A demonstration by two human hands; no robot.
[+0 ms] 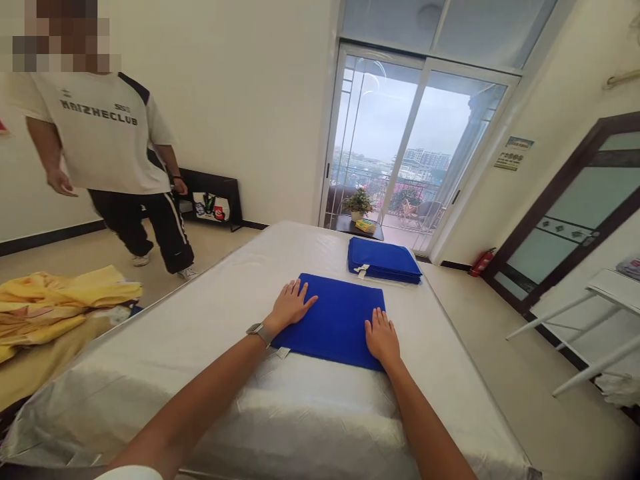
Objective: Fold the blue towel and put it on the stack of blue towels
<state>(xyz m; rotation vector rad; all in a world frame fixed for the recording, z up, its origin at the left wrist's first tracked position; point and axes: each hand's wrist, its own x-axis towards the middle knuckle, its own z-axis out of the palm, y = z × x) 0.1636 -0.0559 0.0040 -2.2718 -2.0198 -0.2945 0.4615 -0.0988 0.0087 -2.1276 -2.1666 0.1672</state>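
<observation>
A flat blue folded cloth lies on the plastic-covered mattress, with a small white tag at its near left corner. My left hand rests on its left edge, palm down and fingers spread. On the right edge lies my right hand, fingers stretched forward and flat on the fabric. Neither hand grips anything. Farther back on the mattress sits a stack of similar blue cloths, with white tags showing at its near side.
Left of the mattress, a person stands near a pile of yellow cloth. A black shelf is against the wall. Beyond the mattress are a potted plant and sliding glass doors. A fire extinguisher and white table stand right.
</observation>
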